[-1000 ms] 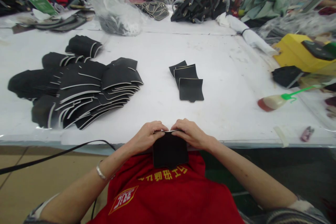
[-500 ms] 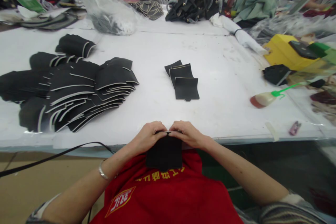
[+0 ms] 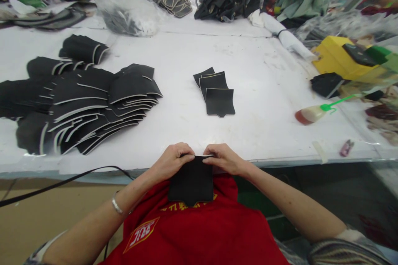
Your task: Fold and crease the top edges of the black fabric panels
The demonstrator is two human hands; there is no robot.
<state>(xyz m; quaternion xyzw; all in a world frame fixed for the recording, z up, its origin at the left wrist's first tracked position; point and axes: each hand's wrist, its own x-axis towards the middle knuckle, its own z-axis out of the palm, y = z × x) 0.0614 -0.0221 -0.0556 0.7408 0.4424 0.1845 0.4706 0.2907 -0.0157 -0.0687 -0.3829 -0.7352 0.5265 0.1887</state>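
Note:
Between my hands is a black leather-like panel [image 3: 192,183], its pale top edge at the table's front edge and its tabbed lower edge over my red apron [image 3: 199,232]. My left hand [image 3: 174,160] pinches the top edge left of the middle, thumb on the near face. Toward the right corner of that same edge, my right hand [image 3: 224,159] grips with thumb and fingers. The far sides of the fingers are partly hidden. Ahead of my hands, a few similar black panels [image 3: 220,102] lie overlapped on the white table.
A wide fanned heap of black panels [image 3: 81,103] covers the table's left side. To the right lie a bottle with a green spout [image 3: 311,114], a small pink tool [image 3: 346,148] and a yellow box [image 3: 338,58]. A filled plastic bag [image 3: 124,6] stands at the back left.
My hands have moved apart along the panel's top edge, leaving a wider gap between them. The panel remains held and has shifted slightly left in view.

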